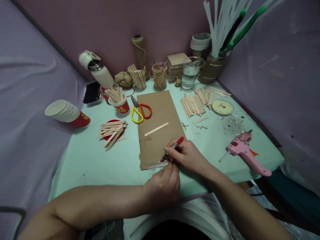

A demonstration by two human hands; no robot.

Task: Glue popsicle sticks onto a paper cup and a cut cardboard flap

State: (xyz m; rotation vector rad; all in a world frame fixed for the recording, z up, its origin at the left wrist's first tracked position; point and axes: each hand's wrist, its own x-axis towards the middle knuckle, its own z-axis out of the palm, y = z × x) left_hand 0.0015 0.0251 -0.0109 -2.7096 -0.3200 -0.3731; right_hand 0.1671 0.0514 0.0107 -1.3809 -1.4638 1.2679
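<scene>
My right hand [186, 153] is closed round a pen [179, 141] with a red end, its tip low over the near part of a brown cardboard sheet [157, 106]. Just below that tip lies a clear ruler [157, 164], along the sheet's near edge. The closed fingers of my left hand [163, 185] pinch the ruler's right end, close to my right fingertips; whether they hold anything else is hidden. A single craft stick [156, 129] rests slantwise on the cardboard. Scissors [141, 112] with one yellow and one orange handle overlap the sheet's left edge.
Loose craft sticks lie on a red lid [113, 138] at left and in a pile [192, 105] at right. A pink glue gun [243, 151] rests near the right edge. Along the back stand a water cup [189, 78], a bottle [102, 76] and twine [140, 51]. Stacked paper cups [67, 113] lie left.
</scene>
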